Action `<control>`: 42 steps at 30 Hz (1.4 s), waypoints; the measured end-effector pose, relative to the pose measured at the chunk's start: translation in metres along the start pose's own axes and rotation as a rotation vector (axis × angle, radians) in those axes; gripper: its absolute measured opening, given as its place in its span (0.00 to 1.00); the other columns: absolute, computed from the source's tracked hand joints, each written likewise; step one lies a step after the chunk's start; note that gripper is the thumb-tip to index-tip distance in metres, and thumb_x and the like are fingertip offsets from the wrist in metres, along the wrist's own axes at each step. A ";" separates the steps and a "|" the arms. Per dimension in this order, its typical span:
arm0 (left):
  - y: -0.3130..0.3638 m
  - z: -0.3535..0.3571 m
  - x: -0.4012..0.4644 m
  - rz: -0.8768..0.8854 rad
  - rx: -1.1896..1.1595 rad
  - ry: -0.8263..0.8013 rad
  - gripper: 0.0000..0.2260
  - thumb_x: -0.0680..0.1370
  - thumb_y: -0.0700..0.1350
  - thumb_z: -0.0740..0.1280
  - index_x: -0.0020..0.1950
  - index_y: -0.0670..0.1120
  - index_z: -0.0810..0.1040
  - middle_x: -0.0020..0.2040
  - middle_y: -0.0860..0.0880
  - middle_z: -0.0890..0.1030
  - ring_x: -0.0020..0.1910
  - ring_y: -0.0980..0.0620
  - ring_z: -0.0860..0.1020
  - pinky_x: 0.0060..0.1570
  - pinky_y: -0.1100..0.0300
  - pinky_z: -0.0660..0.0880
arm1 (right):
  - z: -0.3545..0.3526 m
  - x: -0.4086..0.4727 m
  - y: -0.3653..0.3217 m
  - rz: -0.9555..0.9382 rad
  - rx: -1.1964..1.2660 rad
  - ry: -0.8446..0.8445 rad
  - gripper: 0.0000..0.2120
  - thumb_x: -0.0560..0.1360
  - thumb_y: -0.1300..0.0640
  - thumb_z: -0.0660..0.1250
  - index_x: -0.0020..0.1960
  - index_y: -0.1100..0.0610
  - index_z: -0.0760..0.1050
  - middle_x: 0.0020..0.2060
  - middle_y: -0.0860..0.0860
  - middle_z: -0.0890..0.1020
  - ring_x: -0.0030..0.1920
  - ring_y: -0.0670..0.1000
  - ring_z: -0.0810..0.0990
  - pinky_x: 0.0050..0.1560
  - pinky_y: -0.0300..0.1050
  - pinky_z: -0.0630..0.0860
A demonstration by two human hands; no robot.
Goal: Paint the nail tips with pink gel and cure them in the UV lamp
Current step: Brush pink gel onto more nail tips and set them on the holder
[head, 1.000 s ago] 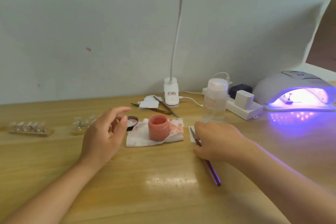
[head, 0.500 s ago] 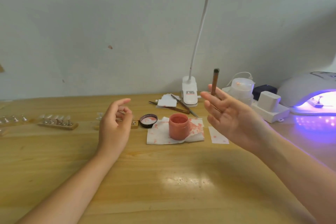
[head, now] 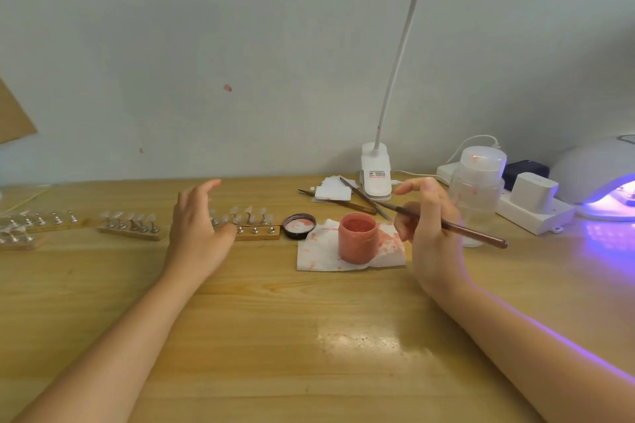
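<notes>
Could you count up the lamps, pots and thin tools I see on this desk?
Lamps: 2 (desk lamp, UV lamp)
Pink gel jar: 1
Clear bottle: 1
Brush in right hand: 1
Thin tools lying on desk: 2
Total: 7

Open table in front of you, clutter along the back.

Your near stretch of table (head: 309,336) lies bare from edge to edge, so either hand can sweep there. Farther back a row blocks you: nail-tip stands (head: 130,230) at left, the jar lid (head: 299,225), the pink gel jar (head: 357,238) on its tissue (head: 319,256), then the clear bottle (head: 479,196), power strip (head: 536,216) and UV lamp (head: 598,178) at right. A gap between lid and jar is narrow. The desk lamp clip (head: 376,170) and spare brushes (head: 347,203) stand behind the jar.
</notes>
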State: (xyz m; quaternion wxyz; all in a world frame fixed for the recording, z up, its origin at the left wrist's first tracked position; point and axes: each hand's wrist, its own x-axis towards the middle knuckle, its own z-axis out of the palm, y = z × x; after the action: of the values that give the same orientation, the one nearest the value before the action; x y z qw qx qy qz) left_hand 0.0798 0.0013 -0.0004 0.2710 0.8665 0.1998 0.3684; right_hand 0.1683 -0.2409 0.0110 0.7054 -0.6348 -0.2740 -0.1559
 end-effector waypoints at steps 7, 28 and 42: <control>-0.022 -0.007 0.002 -0.277 0.025 -0.231 0.39 0.69 0.39 0.71 0.73 0.48 0.52 0.68 0.42 0.66 0.67 0.45 0.65 0.64 0.51 0.64 | -0.002 -0.003 0.014 -0.051 -0.170 -0.049 0.15 0.76 0.51 0.50 0.38 0.52 0.72 0.29 0.48 0.75 0.30 0.42 0.71 0.32 0.33 0.65; -0.007 -0.080 0.011 -0.254 -0.205 -0.576 0.10 0.58 0.48 0.79 0.36 0.56 0.84 0.37 0.56 0.84 0.41 0.61 0.79 0.42 0.70 0.67 | -0.001 -0.005 0.011 -0.041 -0.178 -0.062 0.14 0.75 0.51 0.53 0.35 0.52 0.73 0.28 0.48 0.75 0.29 0.43 0.70 0.32 0.37 0.66; 0.081 0.016 -0.042 0.052 -0.321 -0.796 0.09 0.64 0.43 0.77 0.41 0.52 0.82 0.40 0.51 0.83 0.36 0.61 0.75 0.42 0.68 0.73 | -0.017 0.014 -0.003 0.124 0.014 0.040 0.14 0.79 0.54 0.60 0.36 0.56 0.74 0.24 0.49 0.80 0.23 0.40 0.68 0.27 0.29 0.66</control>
State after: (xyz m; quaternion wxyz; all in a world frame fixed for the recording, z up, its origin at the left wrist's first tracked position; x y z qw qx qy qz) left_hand 0.0764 -0.0891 0.0186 0.4492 0.8926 -0.0021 0.0386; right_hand 0.1814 -0.2564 0.0206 0.7234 -0.6425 -0.2210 -0.1227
